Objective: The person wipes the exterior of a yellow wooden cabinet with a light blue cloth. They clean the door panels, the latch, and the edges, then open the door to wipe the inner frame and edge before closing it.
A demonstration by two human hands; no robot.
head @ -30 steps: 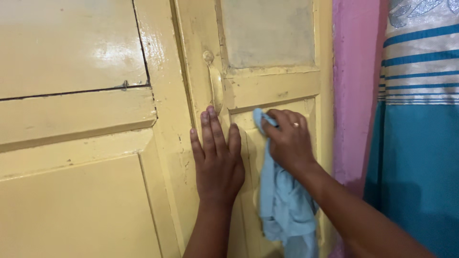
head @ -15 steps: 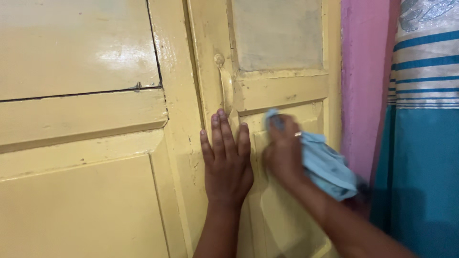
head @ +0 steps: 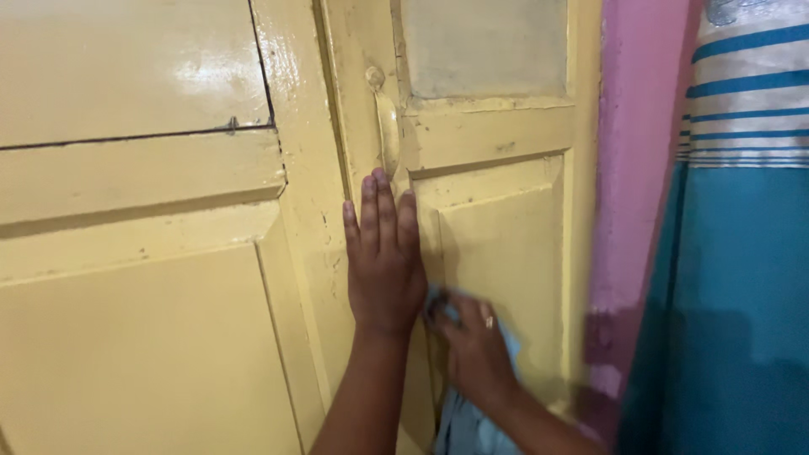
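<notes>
While the wiping runs low on the panel, here is how it stands, near to far:

Right hand: the right hand (head: 474,341) sits at about five o'clock in the view, fingers curled tight around a bunched light blue cloth (head: 468,425), pressing it onto the yellow door (head: 506,253). A ring shows on one finger.

Cloth: most of it trails down past the wrist toward six o'clock; only a small fold peeks out by the fingertips, against the lower raised panel.

Left hand: the left hand (head: 383,253) lies flat and wide at centre, fingers together pointing to twelve o'clock, holding nothing. My read is that it braces the door leaf so the rubbing does not swing it.

Handle: a painted door handle (head: 386,126) stands just above the left fingertips, at twelve o'clock from them, not touched.

Beyond: a pink wall strip (head: 628,211) at three o'clock, then a blue striped curtain (head: 742,253) at the far right edge.

Change: against half a second back, the right hand is lower, dropped from beside the left hand's fingers to below its wrist, and the cloth hangs down instead of flaring out to the right. The left hand has barely shifted.
</notes>
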